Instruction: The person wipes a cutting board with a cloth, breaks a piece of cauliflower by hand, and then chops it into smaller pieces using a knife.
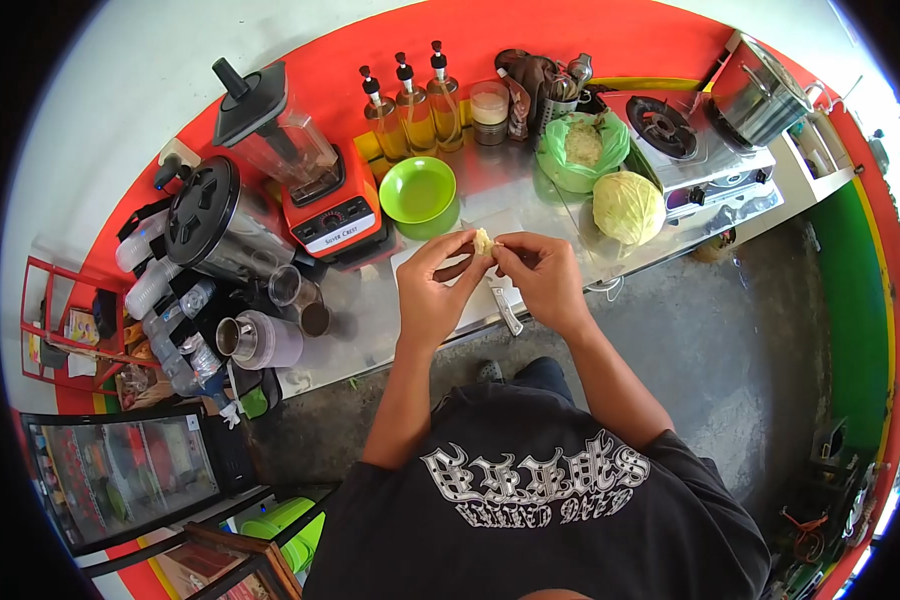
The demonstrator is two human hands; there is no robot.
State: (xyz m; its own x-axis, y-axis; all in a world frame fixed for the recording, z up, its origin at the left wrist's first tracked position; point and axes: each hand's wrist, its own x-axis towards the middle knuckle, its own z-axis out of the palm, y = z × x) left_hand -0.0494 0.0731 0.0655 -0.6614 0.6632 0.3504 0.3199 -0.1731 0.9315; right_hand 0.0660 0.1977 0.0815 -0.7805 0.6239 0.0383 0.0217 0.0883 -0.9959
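A small, knobbly pale-yellow piece of food (pixel 483 242) is pinched between the fingertips of my left hand (pixel 432 290). Closed against its right side are the thumb and fingers of my right hand (pixel 545 275). The piece's exact kind is too small to tell. Both hands are over a white cutting board (pixel 475 312), mostly hidden beneath them. A knife with a metal handle (pixel 507 312) lies there, its handle pointing toward me and its other end hidden by my right hand. Just beyond my left hand stands a green bowl (pixel 418 192).
Right of my hands are a cabbage (pixel 628 208), a green bag-lined container (pixel 582 150) and a gas stove (pixel 715 150) with a steel pot (pixel 762 92). A red blender (pixel 330 215) and a lilac flask (pixel 270 342) stand left. Oil bottles (pixel 412 115) line the back wall.
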